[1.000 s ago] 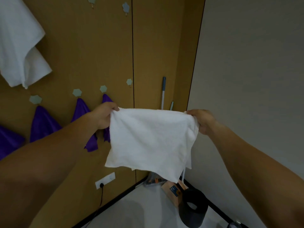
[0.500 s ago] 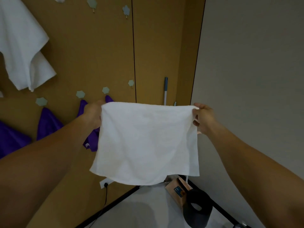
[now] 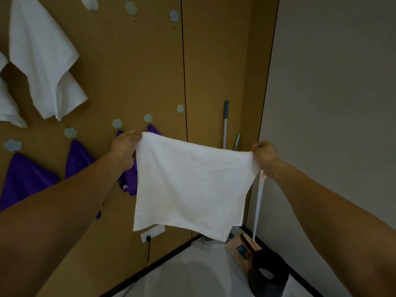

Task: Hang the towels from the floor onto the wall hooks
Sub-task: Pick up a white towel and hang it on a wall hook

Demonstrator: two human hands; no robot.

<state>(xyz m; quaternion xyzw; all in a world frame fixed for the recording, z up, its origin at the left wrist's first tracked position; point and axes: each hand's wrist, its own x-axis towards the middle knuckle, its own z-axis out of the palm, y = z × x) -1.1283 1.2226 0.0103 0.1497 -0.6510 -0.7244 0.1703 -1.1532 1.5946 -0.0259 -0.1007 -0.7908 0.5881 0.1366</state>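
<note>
Head view: both hands, left hand (image 3: 125, 147) and right hand (image 3: 265, 156), pinch the white towel's (image 3: 190, 185) top corners; soft, light, limp, best held there.

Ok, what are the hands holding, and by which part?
A white towel, spread out: the left hand grips its top left corner, the right hand its top right corner.

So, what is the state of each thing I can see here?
Held white towel: spread in the air, unhung.
Left hand: grips its top left corner.
Right hand: grips its top right corner.
Hung white towel: hanging on the wall.
Purple cloths: hanging on the wall.
Hexagon hook: empty.
Plug: in the wall socket.
</note>
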